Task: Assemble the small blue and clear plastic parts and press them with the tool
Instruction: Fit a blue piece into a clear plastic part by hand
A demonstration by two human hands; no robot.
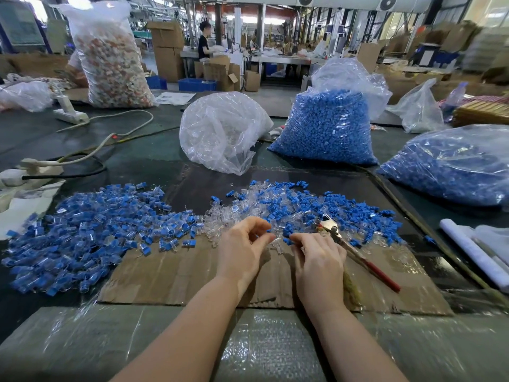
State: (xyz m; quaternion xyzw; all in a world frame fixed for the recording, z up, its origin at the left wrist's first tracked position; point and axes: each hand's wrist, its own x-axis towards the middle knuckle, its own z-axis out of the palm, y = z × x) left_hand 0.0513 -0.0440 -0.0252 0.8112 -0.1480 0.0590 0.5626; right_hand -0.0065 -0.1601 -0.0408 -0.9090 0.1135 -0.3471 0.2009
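Observation:
Loose blue and clear plastic parts [297,205] lie heaped on the cardboard sheet [192,274] in front of me. A larger pile of joined blue-and-clear pieces [91,232] spreads to the left. My left hand [242,249] hovers at the near edge of the loose heap, thumb and fingers curled toward a small clear part. My right hand [316,260] pinches a small blue part [287,241] at its fingertips and holds the red-handled pliers [358,257], whose metal jaws point up-left into the heap.
A clear bag of clear parts [220,130] and two bags of blue parts [327,125] [451,164] stand behind the heap. Power strips and cables [82,150] lie at the left. White rolls [473,255] sit at the right edge. A person works far behind.

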